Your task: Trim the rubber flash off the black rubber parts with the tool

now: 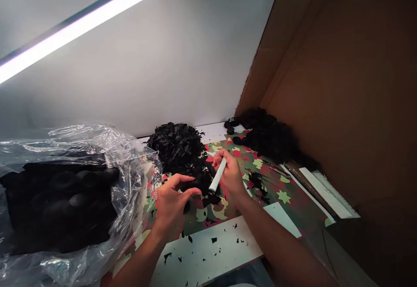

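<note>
My right hand (230,175) is closed around a tool with a white wrapped handle (218,176). The handle's end points toward me, and the far end of the tool is hidden by the fingers. Left of it, my left hand (172,198) curls its thumb and fingers around a dark black piece (189,186), whose outline blends into the black scraps behind it. Just beyond both hands rises a heap of black shavings (176,143). Loose black bits (214,239) lie on the white board (195,261) nearest me.
At left, a clear plastic bag (130,183) holds many black round parts (65,204). A patterned sheet (283,198) covers the table. A dark pile (273,137) sits at back right, near thin tools (276,169) and white strips (325,191). Cardboard (325,83) walls the right side.
</note>
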Demonstrator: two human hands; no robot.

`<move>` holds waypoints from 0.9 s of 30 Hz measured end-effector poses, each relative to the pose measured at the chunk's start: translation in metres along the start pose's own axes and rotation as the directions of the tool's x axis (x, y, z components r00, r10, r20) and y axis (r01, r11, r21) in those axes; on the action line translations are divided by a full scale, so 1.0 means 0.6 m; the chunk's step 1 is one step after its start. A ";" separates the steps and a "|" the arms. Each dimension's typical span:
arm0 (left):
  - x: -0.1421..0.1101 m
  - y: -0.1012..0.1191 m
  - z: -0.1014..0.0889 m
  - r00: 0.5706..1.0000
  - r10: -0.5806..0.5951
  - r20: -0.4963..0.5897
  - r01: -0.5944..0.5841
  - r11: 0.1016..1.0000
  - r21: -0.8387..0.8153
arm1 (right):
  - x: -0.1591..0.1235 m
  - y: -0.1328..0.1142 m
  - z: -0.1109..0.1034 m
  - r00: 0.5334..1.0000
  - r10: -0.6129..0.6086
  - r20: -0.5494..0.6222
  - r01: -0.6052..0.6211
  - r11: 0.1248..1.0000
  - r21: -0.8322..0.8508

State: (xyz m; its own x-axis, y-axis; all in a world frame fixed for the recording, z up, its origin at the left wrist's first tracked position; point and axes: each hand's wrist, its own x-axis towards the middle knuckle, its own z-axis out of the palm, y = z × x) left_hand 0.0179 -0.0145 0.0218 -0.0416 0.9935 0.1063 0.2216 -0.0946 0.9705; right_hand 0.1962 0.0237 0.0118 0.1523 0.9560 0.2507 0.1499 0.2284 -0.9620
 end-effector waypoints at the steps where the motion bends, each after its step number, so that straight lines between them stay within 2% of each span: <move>1: 0.002 -0.003 -0.001 0.999 -0.037 0.023 0.038 0.997 -0.068 | 0.007 0.007 -0.008 1.000 0.022 0.021 -0.021 1.000 -0.018; 3: 0.006 -0.008 -0.004 0.996 -0.070 0.057 0.079 0.981 -0.177 | 0.015 0.022 -0.022 0.996 0.038 0.085 -0.028 0.993 -0.118; 5: 0.009 -0.011 -0.005 0.996 -0.074 0.058 0.086 0.966 -0.244 | 0.015 0.031 -0.028 0.994 0.033 0.108 -0.017 0.988 -0.151; 8: 0.013 -0.013 -0.006 0.996 -0.082 0.042 0.091 0.949 -0.303 | 0.006 0.027 -0.022 0.995 0.028 0.096 -0.030 0.999 0.021; 11: 0.017 -0.017 -0.006 0.994 -0.106 0.031 0.110 0.921 -0.374 | -0.010 0.006 -0.010 0.990 0.031 0.141 -0.053 0.986 0.156; 16: 0.025 -0.036 -0.005 0.985 -0.172 0.009 0.153 0.846 -0.511 | -0.039 -0.023 0.003 0.982 -0.061 0.179 0.060 0.998 0.013; 21: 0.029 -0.039 -0.009 0.988 -0.153 -0.015 0.124 0.850 -0.513 | -0.051 -0.026 0.011 0.989 -0.013 0.146 -0.007 0.991 0.134; 23: 0.027 -0.034 -0.010 0.991 -0.136 -0.009 0.113 0.857 -0.503 | -0.050 -0.025 0.012 0.990 -0.025 0.142 0.007 0.992 0.129; 25: 0.026 -0.027 -0.011 0.993 -0.118 0.021 0.114 0.869 -0.482 | -0.046 -0.024 0.012 0.981 -0.067 0.183 0.046 0.992 0.116; 27: 0.024 -0.020 -0.011 0.994 -0.099 0.053 0.113 0.886 -0.449 | -0.041 -0.023 0.013 0.958 -0.083 0.273 0.060 0.994 0.092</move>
State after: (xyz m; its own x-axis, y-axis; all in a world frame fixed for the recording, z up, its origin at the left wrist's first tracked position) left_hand 0.0082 0.0004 0.0131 -0.0114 0.9999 -0.0024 -0.2458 -0.0004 0.9693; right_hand 0.1826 -0.0015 0.0180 -0.1333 0.9475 0.2906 0.0683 0.3013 -0.9511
